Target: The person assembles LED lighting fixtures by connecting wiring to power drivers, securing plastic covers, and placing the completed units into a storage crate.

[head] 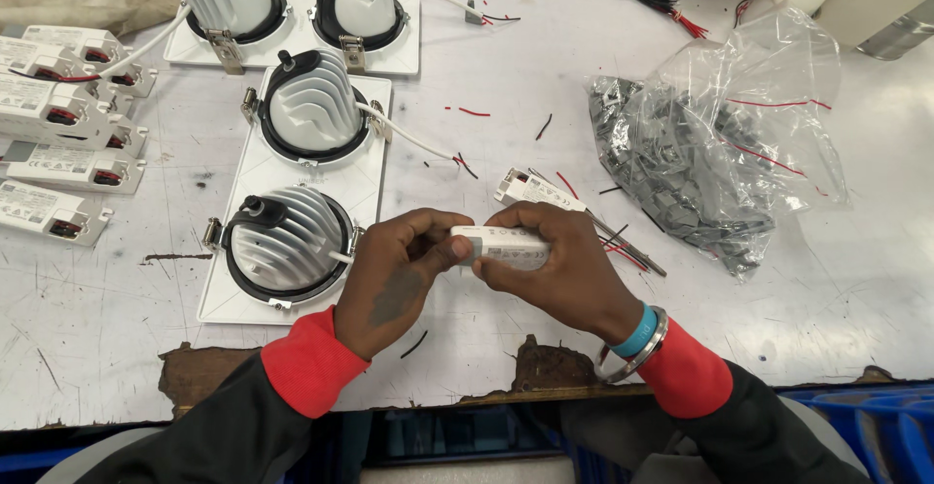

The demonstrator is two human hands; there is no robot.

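Observation:
Both my hands grip a small white rectangular driver box [504, 247] just above the table's front edge. My left hand [399, 275] pinches its left end, and my right hand [559, 265] wraps over its right part. Right beside my left hand lies a white double downlight fixture [297, 168] with two ribbed grey heat sinks, a white cable running from the nearer one toward my fingers. A second white driver box [530, 189] lies just behind my right hand. Thin rods or tools [628, 247] lie to the right of my right hand.
Several white driver boxes [58, 119] are stacked at the left edge. Another double fixture [292, 22] sits at the back. A clear plastic bag of grey parts [715, 143] lies at the right. Cut red and black wire bits litter the worn white table [117, 338].

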